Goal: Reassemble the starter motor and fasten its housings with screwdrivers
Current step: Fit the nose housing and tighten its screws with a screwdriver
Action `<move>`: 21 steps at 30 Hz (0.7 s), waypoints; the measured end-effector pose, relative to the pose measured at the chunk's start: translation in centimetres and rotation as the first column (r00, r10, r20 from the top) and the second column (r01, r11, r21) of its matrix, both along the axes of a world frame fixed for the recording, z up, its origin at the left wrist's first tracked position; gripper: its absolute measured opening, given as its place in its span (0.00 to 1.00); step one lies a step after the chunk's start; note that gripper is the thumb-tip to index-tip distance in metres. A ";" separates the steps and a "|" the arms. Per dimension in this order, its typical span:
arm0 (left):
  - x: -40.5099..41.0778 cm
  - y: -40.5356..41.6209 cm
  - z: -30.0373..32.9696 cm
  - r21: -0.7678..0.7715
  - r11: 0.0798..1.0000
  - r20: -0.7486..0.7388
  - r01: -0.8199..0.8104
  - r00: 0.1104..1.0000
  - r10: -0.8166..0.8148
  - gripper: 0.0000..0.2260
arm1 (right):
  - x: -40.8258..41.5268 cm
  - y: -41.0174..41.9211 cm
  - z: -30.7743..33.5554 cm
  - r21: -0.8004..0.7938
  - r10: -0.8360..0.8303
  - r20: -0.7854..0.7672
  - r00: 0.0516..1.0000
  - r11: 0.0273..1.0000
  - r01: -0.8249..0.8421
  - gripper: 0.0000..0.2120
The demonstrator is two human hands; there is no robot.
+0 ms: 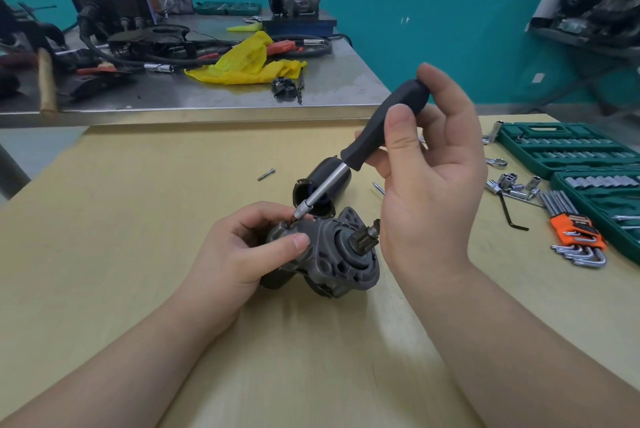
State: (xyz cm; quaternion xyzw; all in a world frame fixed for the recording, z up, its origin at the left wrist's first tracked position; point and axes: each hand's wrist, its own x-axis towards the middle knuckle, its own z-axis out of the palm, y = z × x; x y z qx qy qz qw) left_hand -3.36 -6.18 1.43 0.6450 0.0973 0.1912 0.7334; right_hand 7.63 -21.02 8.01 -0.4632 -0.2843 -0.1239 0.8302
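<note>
The grey starter motor housing [341, 256] lies on the wooden table [138, 220], its pinion gear pointing right and toward me. My left hand [242, 251] grips its left end, thumb across the top. My right hand [433, 164] holds the black handle of a screwdriver [377, 126] between thumb and fingers. Its silver shaft slants down left, and the tip sits on a screw at the top of the housing, beside my left fingers. A black cylindrical motor casing [320, 185] lies just behind the housing.
A loose bolt [266, 174] lies on the table behind the motor. A green socket set case [568, 147], loose sockets [512, 183], an L-shaped hex key [510, 211] and an orange hex key holder [575, 230] sit at the right. A cluttered metal bench [242, 88] stands behind.
</note>
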 end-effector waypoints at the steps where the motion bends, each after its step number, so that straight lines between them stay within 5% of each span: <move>1: 0.0 0.0 0.0 -0.001 1.000 0.000 -0.001 1.000 0.001 0.16 | 0.1 0.0 0.0 0.004 -0.002 -0.003 1.000 1.000 0.002 0.14; 21: 0.1 0.0 -0.1 -0.005 1.000 -0.007 -0.013 1.000 0.013 0.18 | -0.1 -0.2 -0.1 -0.012 0.035 -0.013 0.999 0.999 -0.035 0.17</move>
